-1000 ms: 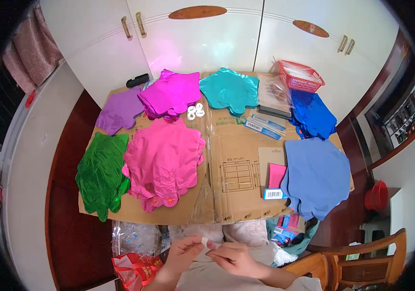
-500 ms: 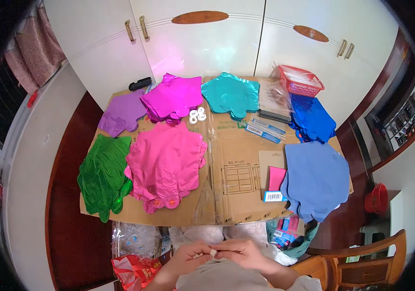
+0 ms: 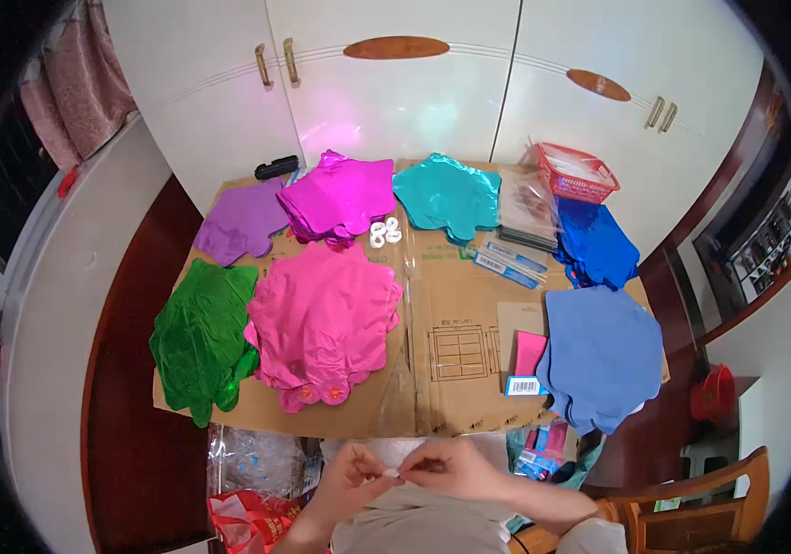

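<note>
1. Compared with half a second ago, both hands have risen closer to the near edge of the cardboard-covered counter (image 3: 460, 411), and the view has tipped so the counter sits slightly lower.
2. At far left on the counter lies a shiny green foil sheet stack (image 3: 199, 332) with a scalloped outline; beside it, further back, a matte purple one (image 3: 243, 220).
3. Next comes a hot-pink, crinkled foil stack (image 3: 326, 319), well above the red-and-white plastic bag (image 3: 252, 517) below the counter.
4. The left hand (image 3: 351, 475) is in front of the counter, its thumb and forefinger nearly closed on a small, pale white piece (image 3: 391, 474).
5. That piece sits between the two hands' fingertips, mostly hidden. It looks light, thin and soft — likely easy to crease, so best taken by one edge with a gentle pinch.
6. The right hand (image 3: 453, 463) meets it from the other side, fingers narrowed together; whether they grip it I cannot tell.
7. Further right on the counter are a pink-and-blue flat package (image 3: 526, 369) and a dusty-blue, smooth-looking sheet stack (image 3: 603, 355).
</note>
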A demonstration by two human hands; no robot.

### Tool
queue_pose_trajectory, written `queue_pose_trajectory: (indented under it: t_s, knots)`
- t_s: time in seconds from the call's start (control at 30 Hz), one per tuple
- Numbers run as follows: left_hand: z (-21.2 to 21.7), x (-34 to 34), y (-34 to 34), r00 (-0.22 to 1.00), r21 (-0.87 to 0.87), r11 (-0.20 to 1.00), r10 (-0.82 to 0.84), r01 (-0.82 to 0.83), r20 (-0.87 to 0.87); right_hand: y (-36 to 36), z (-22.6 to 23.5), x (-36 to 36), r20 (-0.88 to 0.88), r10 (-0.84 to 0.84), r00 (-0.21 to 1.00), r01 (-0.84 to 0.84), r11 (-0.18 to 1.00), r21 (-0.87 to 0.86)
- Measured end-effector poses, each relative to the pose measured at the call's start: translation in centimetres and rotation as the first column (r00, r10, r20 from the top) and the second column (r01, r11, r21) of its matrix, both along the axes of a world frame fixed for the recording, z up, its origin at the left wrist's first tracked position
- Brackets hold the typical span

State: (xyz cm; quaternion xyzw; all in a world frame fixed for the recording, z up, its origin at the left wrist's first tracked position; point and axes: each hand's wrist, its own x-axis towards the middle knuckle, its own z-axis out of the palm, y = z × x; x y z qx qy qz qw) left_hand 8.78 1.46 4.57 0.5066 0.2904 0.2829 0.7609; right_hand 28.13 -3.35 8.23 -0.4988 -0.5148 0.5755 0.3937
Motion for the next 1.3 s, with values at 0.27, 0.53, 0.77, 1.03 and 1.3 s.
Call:
queue_pose_trajectory:
  t_s: [0.27,0.53,0.77,1.03,1.3]
  knots:
    - [0.5,-0.1,1.5,0.963,0.138,0.953,0.262,-0.269,0.068,12.3,-0.2,3.6,-0.063,-0.009,0.998,0.010,1.000,0.002]
    - [-0.2,-2.4,2.0,0.970,0.121,0.964,0.230,-0.239,0.082,27.6,-1.9,7.5,0.487,-0.492,0.722,0.316,0.860,0.400]
    - [-1.6,-3.3,2.0,0.954,0.090,0.950,0.296,-0.300,0.056,31.2,-4.9,7.7,0.659,-0.614,0.434,0.312,0.789,0.529]
    - [-1.8,-4.3,0.7,0.944,0.094,0.956,0.289,-0.277,-0.161,24.9,-0.9,6.4,0.562,-0.496,0.663,0.215,0.844,0.492]
    - [-7.2,-5.0,-0.2,0.707,0.601,0.789,0.354,0.125,-0.613,1.0,-0.4,0.1,0.506,0.339,0.794,-0.496,0.841,0.216]
